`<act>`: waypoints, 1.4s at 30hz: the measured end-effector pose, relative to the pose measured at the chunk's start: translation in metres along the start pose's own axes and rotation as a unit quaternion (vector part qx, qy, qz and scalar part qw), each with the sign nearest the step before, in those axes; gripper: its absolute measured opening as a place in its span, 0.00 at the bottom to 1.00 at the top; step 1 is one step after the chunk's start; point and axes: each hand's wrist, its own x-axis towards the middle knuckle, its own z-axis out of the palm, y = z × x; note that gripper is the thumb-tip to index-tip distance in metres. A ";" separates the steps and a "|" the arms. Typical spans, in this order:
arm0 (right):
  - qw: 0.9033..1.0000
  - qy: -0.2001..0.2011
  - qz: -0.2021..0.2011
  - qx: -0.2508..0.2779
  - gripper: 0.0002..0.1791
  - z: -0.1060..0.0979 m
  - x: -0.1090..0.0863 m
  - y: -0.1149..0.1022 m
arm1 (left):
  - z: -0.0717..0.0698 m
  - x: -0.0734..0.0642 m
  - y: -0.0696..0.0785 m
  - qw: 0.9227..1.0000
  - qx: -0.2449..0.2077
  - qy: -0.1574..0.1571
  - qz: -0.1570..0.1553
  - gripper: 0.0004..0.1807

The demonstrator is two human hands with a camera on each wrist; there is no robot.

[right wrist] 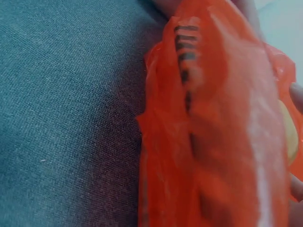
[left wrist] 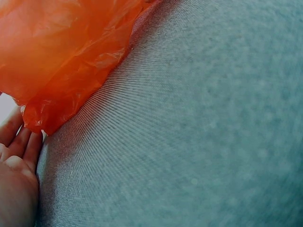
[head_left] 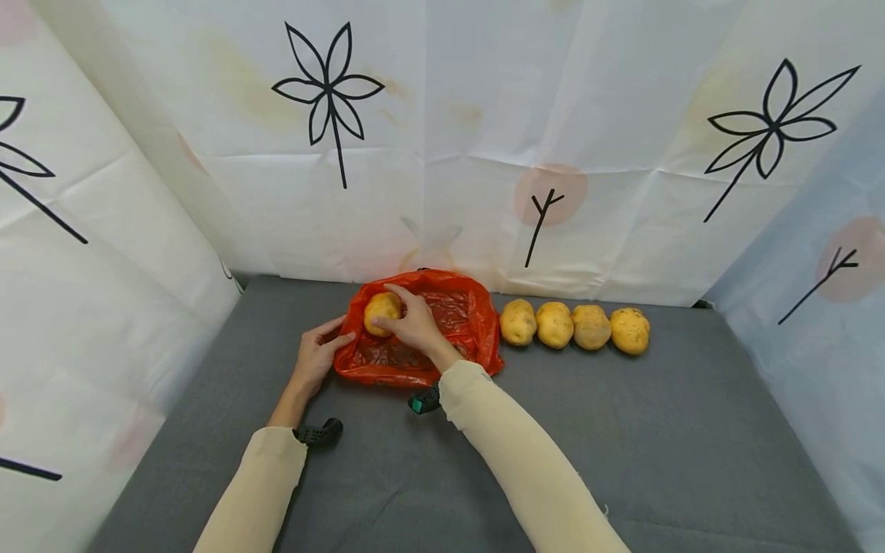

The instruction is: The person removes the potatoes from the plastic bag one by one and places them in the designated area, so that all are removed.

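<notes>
In the head view, a red plastic bag [head_left: 415,376] lies with its mouth spread wide near the back of the table. My right hand [head_left: 415,322] reaches over its front rim and holds a yellow potato [head_left: 382,313] between thumb and fingers, inside the left part of the bag. At the bag's left rim, my left hand [head_left: 319,353] holds the plastic between thumb and fingers. The left wrist view shows the fingers [left wrist: 20,142] of that hand against the bag's outer side. From the right wrist, the bag's front wall [right wrist: 227,118] hides most of the potato [right wrist: 289,135].
Several potatoes stand in a row right of the bag, from the nearest potato [head_left: 518,322] to the farthest potato [head_left: 630,331]. A dark grey cloth [head_left: 622,445] covers the table. White printed curtains [head_left: 449,100] close off the back and both sides.
</notes>
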 end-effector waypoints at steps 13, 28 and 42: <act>0.998 0.012 0.019 -0.053 0.38 0.008 0.006 0.005 | 0.000 0.001 -0.002 1.000 0.000 0.001 0.003 0.27; 0.995 -0.025 0.019 -0.090 0.38 0.007 0.002 0.005 | 0.005 -0.014 0.030 1.000 0.013 -0.009 -0.011 0.26; 0.999 -0.001 -0.013 -0.033 0.37 0.005 -0.008 0.009 | 0.005 -0.015 0.031 1.000 0.010 -0.006 -0.013 0.26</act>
